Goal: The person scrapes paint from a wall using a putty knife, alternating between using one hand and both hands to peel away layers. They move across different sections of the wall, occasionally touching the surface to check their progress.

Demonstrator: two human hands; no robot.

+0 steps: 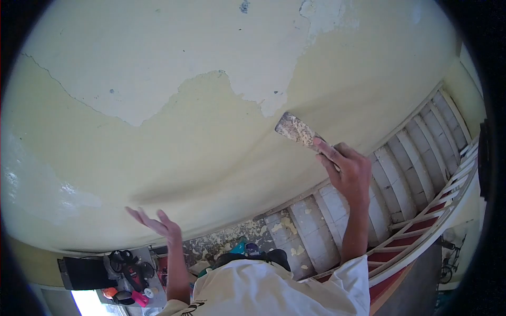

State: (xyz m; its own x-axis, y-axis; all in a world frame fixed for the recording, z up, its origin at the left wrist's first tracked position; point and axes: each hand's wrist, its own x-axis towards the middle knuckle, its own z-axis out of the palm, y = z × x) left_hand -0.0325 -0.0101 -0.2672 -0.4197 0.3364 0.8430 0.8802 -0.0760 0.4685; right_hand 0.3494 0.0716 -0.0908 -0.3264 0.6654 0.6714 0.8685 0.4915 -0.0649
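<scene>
My right hand grips the handle of a paint-crusted scraper, index finger stretched along it. The blade lies against a pale yellow wall, just below the edge of a large whitish patch where the yellow coat is gone. My left hand is raised lower left with fingers spread, holding nothing, close to the wall; I cannot tell whether it touches it. My white shirt fills the bottom of the view.
Tiled stairs climb along the wall to the right, edged by a red and white railing. Yellow paint flakes litter the landing. A grey box of tools and small containers sits at lower left.
</scene>
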